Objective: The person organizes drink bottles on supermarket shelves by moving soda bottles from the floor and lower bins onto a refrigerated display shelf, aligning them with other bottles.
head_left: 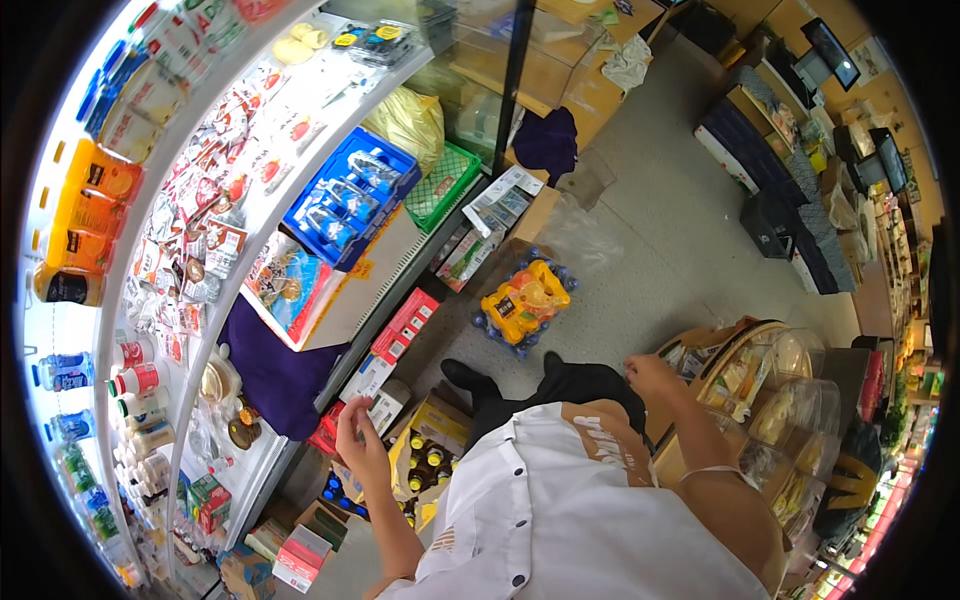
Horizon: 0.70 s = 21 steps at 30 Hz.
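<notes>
My left hand [359,436] hangs in the air beside the front edge of a lit fridge shelf, fingers apart and holding nothing. Close by it is a dark purple cloth [290,375] draped over the shelf edge. Below that hand stands an open carton of bottles [428,462] with yellow and dark caps. Out to my right, my right hand [650,373] is loosely bent with a gap between the fingers and nothing seen in it. A shrink-wrapped pack of bottles [527,303] with a yellow-orange wrapper lies on the floor ahead of my feet.
The fridge shelves [160,190] on the left hold packets and bottles. A blue crate [352,198] of bottles and a green basket [443,185] sit along its edge. Clear food bins [765,390] stand at my right. Boxes [404,327] line the fridge base.
</notes>
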Available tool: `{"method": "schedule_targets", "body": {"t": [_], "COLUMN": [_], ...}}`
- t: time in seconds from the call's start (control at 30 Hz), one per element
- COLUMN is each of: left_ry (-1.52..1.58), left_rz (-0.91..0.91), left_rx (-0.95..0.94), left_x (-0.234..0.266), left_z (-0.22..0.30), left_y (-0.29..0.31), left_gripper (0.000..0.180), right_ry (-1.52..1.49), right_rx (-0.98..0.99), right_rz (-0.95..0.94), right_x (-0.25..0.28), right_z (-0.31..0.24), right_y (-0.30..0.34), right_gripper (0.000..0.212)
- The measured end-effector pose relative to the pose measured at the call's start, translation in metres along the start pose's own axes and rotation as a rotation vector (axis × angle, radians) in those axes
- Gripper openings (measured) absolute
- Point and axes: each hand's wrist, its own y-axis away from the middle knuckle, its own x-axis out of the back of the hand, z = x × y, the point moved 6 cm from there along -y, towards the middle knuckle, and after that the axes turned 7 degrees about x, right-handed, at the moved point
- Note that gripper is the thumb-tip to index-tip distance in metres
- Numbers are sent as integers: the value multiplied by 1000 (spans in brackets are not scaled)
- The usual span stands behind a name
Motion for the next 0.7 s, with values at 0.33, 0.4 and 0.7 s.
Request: {"method": "schedule_targets", "body": {"t": [0.33, 0.4, 0.7], "left_ry": [335, 435, 279], "left_rz": [-224, -226, -207], "left_rx": [478, 635, 527], "left_x": [-194, -219, -230], "left_z": [-50, -63, -123], "left_y": [82, 106, 164], "left_gripper": [21, 21, 18], "right_ry": [-68, -142, -116], "right_rx": [257, 332, 560], "right_rz": [-68, -59, -113], "right_x": [1, 12, -55], "right_z": [84, 76, 69], "right_y": [-76, -93, -168], "right_gripper": [24, 23, 29]}}
